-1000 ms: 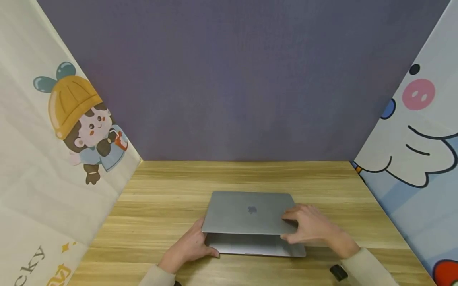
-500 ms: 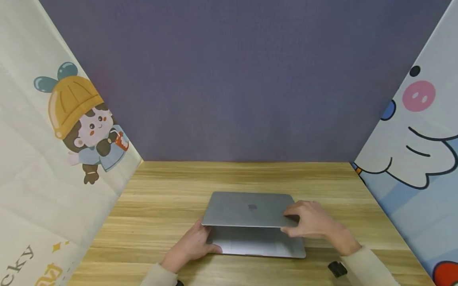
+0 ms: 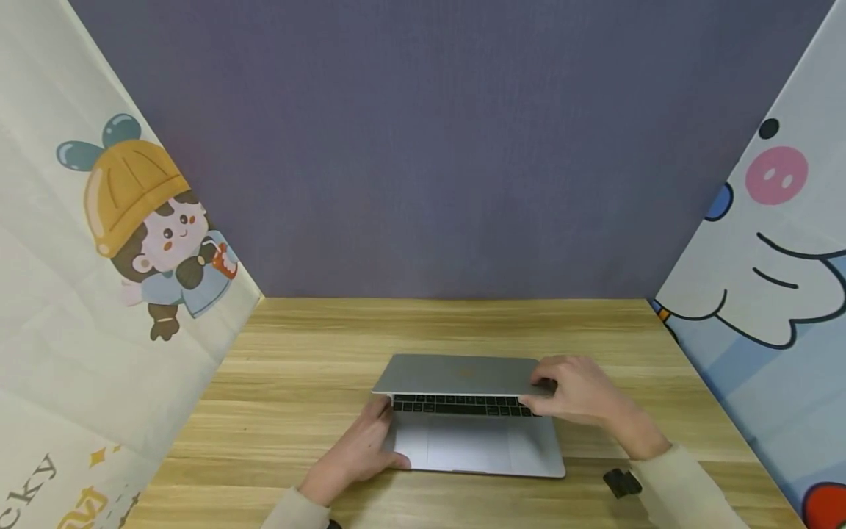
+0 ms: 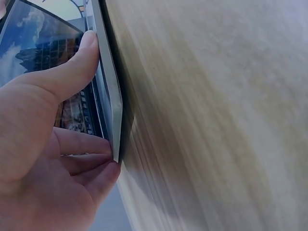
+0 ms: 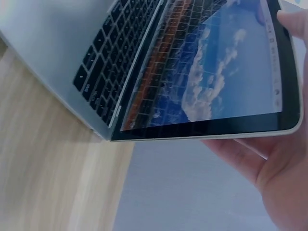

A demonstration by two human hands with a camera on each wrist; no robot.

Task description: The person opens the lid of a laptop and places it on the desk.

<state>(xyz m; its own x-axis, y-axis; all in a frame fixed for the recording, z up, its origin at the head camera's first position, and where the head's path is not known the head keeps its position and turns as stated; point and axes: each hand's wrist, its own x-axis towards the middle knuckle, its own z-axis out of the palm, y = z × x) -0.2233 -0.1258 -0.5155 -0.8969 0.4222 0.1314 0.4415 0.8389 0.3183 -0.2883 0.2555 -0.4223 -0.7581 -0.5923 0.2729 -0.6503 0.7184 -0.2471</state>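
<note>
So the right hand (image 3: 581, 391) has the lid (image 3: 456, 375) pinched near its free right corner, thumb on the screen side and fingers round the back. The left hand (image 3: 360, 444) is holding the left side of the base (image 3: 403, 441), thumb toward the front, fingers back by the rear corner. Both belong to the same grey laptop (image 3: 468, 426), which sits flat on the wood-grain table (image 3: 317, 367), front edge toward the person, lid tipped partway up. You can see the trackpad (image 3: 468, 446) and part of the dark keyboard (image 3: 456, 405), and from the right wrist the screen (image 5: 231, 72) is lit with blue sky and clouds. A small black thing (image 3: 622, 483) is just beside the pale right sleeve (image 3: 684, 488). Behind the table there's a plain dark purple-grey wall (image 3: 423, 147), with a yellow-hatted cartoon figure (image 3: 158, 220) on the left side panel and a pink-nosed cartoon character (image 3: 776, 175) on the right one.
</note>
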